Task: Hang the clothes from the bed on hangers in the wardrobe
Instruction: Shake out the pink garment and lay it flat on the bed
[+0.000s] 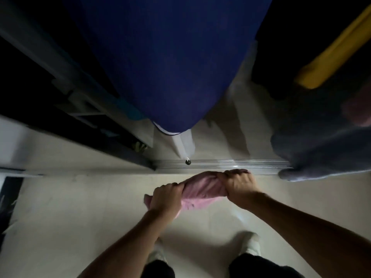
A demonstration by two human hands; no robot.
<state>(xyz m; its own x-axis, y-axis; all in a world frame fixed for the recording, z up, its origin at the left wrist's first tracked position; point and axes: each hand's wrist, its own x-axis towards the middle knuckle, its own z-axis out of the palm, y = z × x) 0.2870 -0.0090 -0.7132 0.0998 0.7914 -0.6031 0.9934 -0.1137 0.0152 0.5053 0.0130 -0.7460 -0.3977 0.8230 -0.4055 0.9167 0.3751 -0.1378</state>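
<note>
Firmly, the left hand (165, 197) and right hand (237, 184) each grip an end of a bunched pink garment (202, 190), held over the floor (80, 207) before the wardrobe track (230, 164); no hanger shows, and the wad could slip down or go up twisted beside the hanging blue garment (160, 57)

This is a home, most likely a bedroom, seen at the open front of a wardrobe (239, 101). A long blue garment (160, 63) hangs down in the middle, with a grey garment (321, 149) and a yellow one (331, 55) hanging to the right. A metal sliding-door track (230, 164) runs across the pale floor (80, 207) at the threshold (the kind fitted to built-in closets). On the left stand dark shelves (84, 109), too dim to show what they hold.
</note>
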